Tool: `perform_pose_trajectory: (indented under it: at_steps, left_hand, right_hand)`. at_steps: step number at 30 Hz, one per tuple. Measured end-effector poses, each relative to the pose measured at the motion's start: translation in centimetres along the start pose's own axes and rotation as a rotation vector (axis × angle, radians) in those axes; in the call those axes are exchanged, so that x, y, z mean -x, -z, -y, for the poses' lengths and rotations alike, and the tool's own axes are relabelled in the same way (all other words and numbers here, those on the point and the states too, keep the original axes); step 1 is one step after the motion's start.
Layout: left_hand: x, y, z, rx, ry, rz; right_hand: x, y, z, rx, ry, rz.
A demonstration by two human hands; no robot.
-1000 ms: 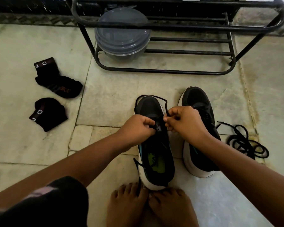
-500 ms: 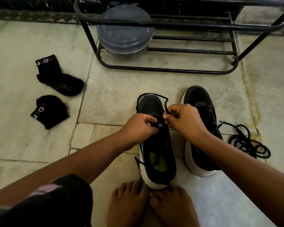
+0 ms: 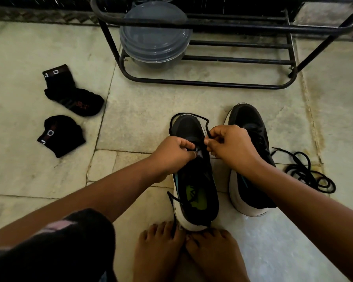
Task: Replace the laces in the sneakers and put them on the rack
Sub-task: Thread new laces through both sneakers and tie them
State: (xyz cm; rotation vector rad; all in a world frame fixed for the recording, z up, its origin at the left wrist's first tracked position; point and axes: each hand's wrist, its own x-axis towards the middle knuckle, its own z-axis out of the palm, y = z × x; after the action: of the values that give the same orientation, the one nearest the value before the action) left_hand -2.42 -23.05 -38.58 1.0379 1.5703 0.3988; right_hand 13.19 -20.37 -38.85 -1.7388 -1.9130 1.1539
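Pinching a black lace (image 3: 207,124) over the left sneaker (image 3: 194,180), I see left hand (image 3: 174,152) and right hand (image 3: 229,146) close together, fingers curled; eyelets hidden. Right sneaker (image 3: 251,159) alongside; spare lace (image 3: 308,174) on floor; rack (image 3: 222,49) beyond, top cut off.

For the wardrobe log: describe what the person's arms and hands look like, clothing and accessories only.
Both forearms are bare up to the frame edge: no sleeves, gloves or watch in view. No rings or bracelets show on the left hand or the right hand. The fingernails look short and unpainted, though the light is dim. The only clothing visible is a black garment with a pale pink mark, over the knee at lower left.
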Motion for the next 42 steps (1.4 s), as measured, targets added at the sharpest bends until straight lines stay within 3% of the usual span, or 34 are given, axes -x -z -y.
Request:
perform_pose_trajectory:
  at_steps: [14, 15, 18, 21, 22, 34, 37, 42]
  left_hand:
    - [-0.2, -0.1, 0.2, 0.049, 0.044, -0.007]
    - [-0.2, -0.1, 0.2, 0.059, 0.048, -0.004]
    - [-0.2, 0.0, 0.3, 0.084, 0.053, 0.0]
    - [-0.3, 0.1, 0.4, 0.102, 0.06, 0.008]
    - [-0.3, 0.1, 0.4, 0.108, 0.064, 0.009]
    - [-0.4, -0.7, 0.5, 0.081, 0.057, -0.019]
    - [-0.5, -0.8, 0.6, 0.034, 0.041, -0.012]
    - [-0.5, -1.1, 0.6, 0.014, 0.041, -0.031]
  right_hand:
    - [0.3, -0.1, 0.3, 0.025, -0.027, 0.051]
    - [0.8, -0.2, 0.2, 0.032, -0.042, 0.077]
    - [3.7, -1.4, 0.6, 0.16, -0.032, 0.378]
    - [0.7, -0.6, 0.2, 0.08, -0.023, 0.08]
    - [0.1, -0.5, 0.3, 0.081, -0.005, 0.058]
    - [-0.1, -1.5, 0.1, 0.527, 0.254, 0.158]
    - [-0.1, -1.8, 0.2, 0.498, 0.251, 0.15]
    - [0.0, -1.2, -0.1, 0.128, 0.069, 0.113]
